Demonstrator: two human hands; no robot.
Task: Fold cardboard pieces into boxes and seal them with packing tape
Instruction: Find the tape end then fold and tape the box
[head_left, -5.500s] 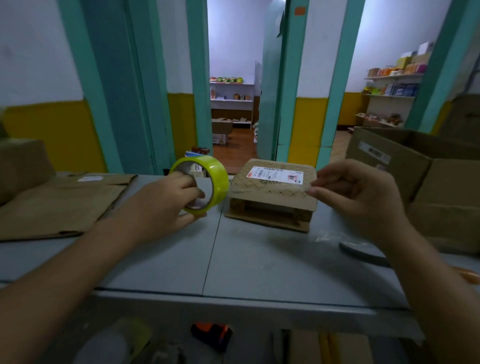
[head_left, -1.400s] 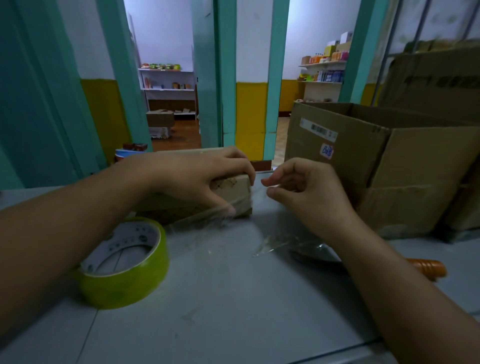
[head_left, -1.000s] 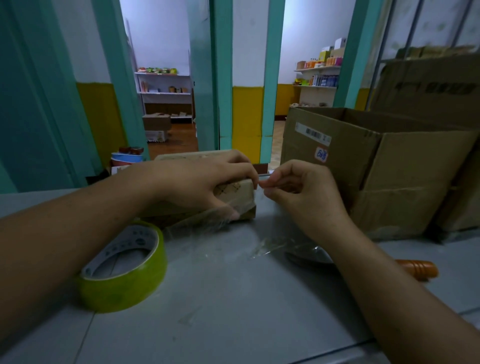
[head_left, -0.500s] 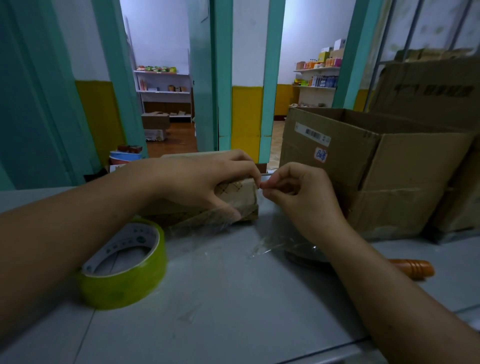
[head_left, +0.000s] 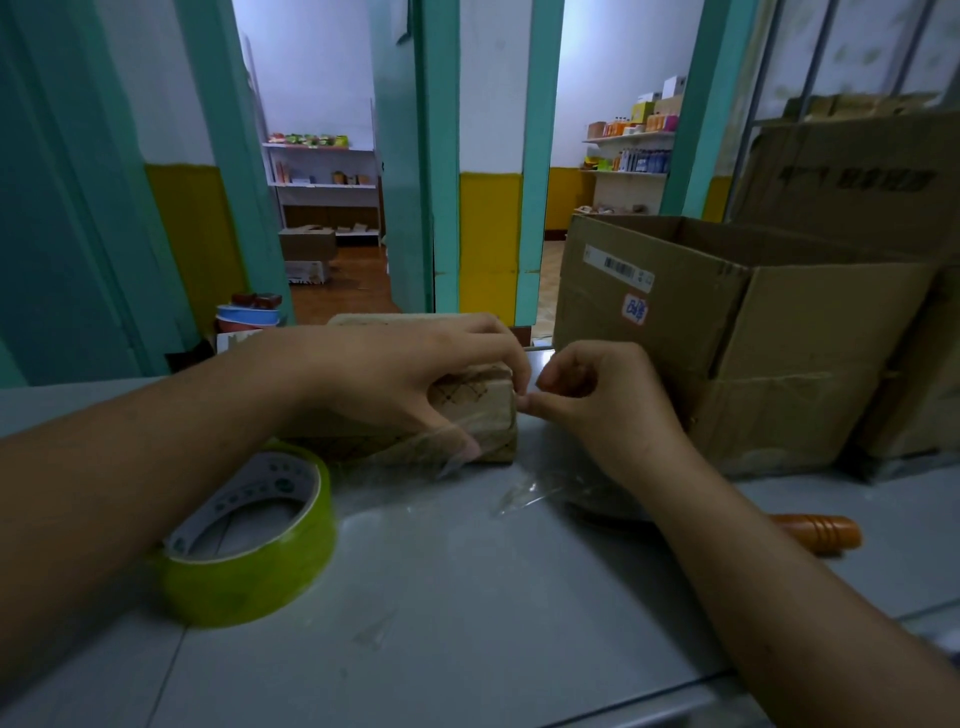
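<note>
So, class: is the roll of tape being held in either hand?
No, the green tape roll lies flat on the grey table, beside the left forearm.

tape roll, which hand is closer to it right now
Left. The left hand rests on the small box just behind the tape roll, its forearm passing right over the roll. The right hand pinches at the box's right end, farther away.
</note>
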